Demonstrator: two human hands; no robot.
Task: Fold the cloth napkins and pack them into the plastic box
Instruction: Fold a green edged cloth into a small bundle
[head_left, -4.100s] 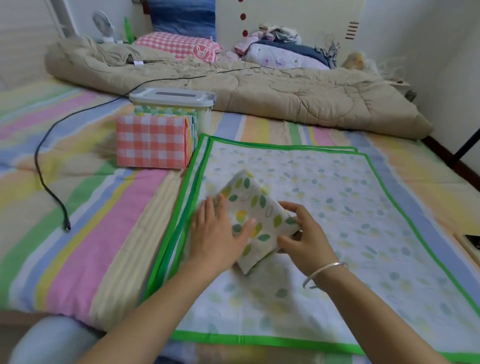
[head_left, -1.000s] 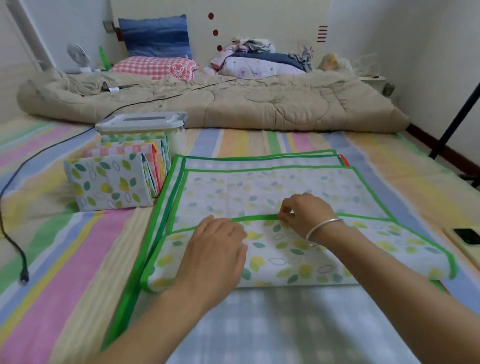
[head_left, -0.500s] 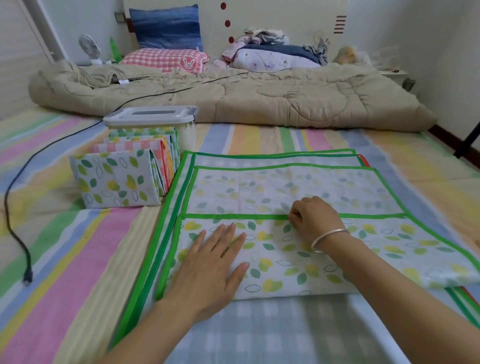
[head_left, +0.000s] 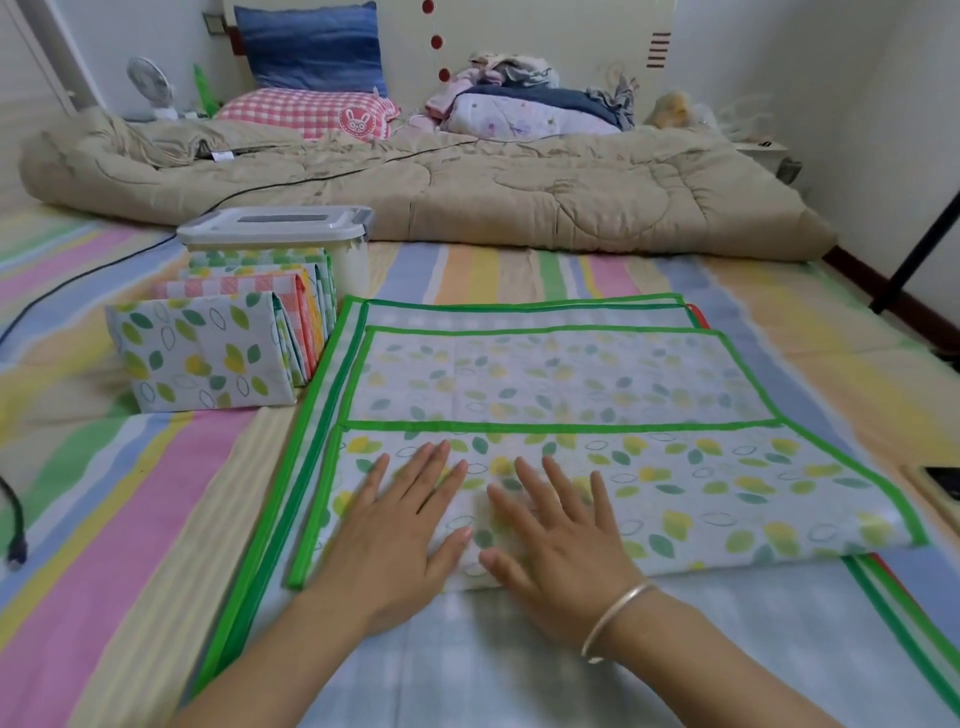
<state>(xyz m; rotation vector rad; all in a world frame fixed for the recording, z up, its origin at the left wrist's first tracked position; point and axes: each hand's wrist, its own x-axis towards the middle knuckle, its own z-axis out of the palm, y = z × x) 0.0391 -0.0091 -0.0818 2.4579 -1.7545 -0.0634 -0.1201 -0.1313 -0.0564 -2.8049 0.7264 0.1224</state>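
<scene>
Both hands lie flat on a leaf-print napkin (head_left: 561, 374) edged in green, which sits on top of a stack of unfolded napkins (head_left: 322, 415) spread on the striped bed sheet (head_left: 104, 519); the near part of this napkin is turned up over itself as a flap (head_left: 727, 499), its green border running straight across the middle of the cloth; the left hand (head_left: 400, 525) presses on the left part of the flap, palm down, its fingers (head_left: 436, 462) straight and spread apart, holding nothing; the right hand (head_left: 561, 545), slightly blurred, rests just beside it with the thumbs close together, its fingers (head_left: 556, 478) likewise straight and splayed on the cloth, and a silver bangle (head_left: 618, 613) circles its wrist; to the left of the stack, a row of folded napkins (head_left: 202, 353) stands on edge, a leaf-print one at the front with red-checked and yellow ones packed behind it; the row leans back against the plastic box (head_left: 353, 265), which stands on the bed with its grey lid (head_left: 275, 221) on; a rolled beige quilt (head_left: 519, 187) lies across the bed behind the box, with a pink checked pillow (head_left: 306, 111), a blue pillow (head_left: 311, 47) and a heap of clothes (head_left: 519, 104) beyond it against the headboard; a small white fan (head_left: 150, 83) stands in the far left corner; a black cable (head_left: 15, 525) ends on the sheet at the left edge, and a dark phone (head_left: 943, 480) shows at the right edge.
</scene>
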